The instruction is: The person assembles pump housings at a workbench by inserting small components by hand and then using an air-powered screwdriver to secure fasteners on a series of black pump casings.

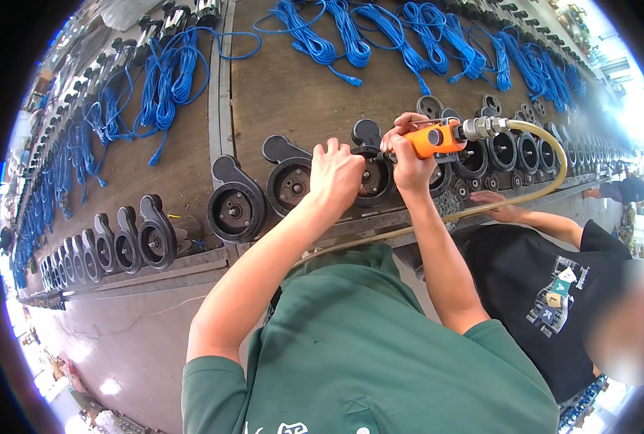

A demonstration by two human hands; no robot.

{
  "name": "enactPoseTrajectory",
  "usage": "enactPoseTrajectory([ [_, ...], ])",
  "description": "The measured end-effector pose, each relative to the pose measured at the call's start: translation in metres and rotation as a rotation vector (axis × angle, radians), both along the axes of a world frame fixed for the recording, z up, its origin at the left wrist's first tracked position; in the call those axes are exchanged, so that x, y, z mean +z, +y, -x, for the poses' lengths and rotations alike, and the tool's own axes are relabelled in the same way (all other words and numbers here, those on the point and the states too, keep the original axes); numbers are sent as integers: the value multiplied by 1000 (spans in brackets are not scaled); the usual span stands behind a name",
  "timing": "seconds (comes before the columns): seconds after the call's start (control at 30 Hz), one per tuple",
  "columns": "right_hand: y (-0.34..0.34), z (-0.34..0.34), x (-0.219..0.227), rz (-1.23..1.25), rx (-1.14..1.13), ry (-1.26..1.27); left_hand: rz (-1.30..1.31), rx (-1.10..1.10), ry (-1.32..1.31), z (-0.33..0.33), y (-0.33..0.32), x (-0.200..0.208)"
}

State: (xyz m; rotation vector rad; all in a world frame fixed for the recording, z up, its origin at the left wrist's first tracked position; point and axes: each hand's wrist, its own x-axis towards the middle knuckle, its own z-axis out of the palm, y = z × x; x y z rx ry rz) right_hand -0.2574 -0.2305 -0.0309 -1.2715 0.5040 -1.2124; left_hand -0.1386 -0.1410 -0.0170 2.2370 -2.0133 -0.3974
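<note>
My right hand (pixel 411 155) is wrapped round an orange air-powered driver (pixel 435 140) lying roughly level. Its nose points left, toward a black round pump housing (pixel 375 189) with a spout-like arm at the back. Over the left rim of that housing is my left hand (pixel 336 172), its fingers curled by the tool's nose; what they hold is hidden. Beside it on the left sits another black housing (pixel 290 186) with a metal disc and a central shaft inside. Further left is a similar housing (pixel 236 211), tilted toward me.
A yellowish air hose (pixel 562 163) loops from the driver past my right forearm and along the bench edge. Blue cable bundles (pixel 304 40) lie on the brown bench (pixel 278 94). More housings (pixel 156 242) line the left. At right, a co-worker's hand (pixel 497 206) reaches near small round parts.
</note>
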Motion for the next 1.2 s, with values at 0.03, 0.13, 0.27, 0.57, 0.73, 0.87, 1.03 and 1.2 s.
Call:
enactPoseTrajectory([
  [0.03, 0, -1, -2, -11, 10, -24, 1, -1, 4, 0, 0, 0],
  [0.13, 1, -2, -6, -6, 19, -51, 4, -1, -3, -1, 2, -1],
  [0.27, 1, 1, -5, 20, 17, 44, -1, -10, -4, -2, 3, -2],
  [0.57, 6, -6, -14, 63, 85, 66, -10, -35, -88, -5, 10, -3],
  [0.73, 20, -2, 1, 136, 46, 126, -7, 4, -80, -3, 13, -2],
  [0.87, 43, 9, 21, 78, 69, 88, 6, 6, -91, -1, 17, -1],
  [1.03, 63, 24, 17, -17, 88, 80, 48, 3, -71, -2, 19, -1],
  [1.2, 59, 28, 8, -14, 85, 78, 65, -2, -69, -4, 17, -6],
])
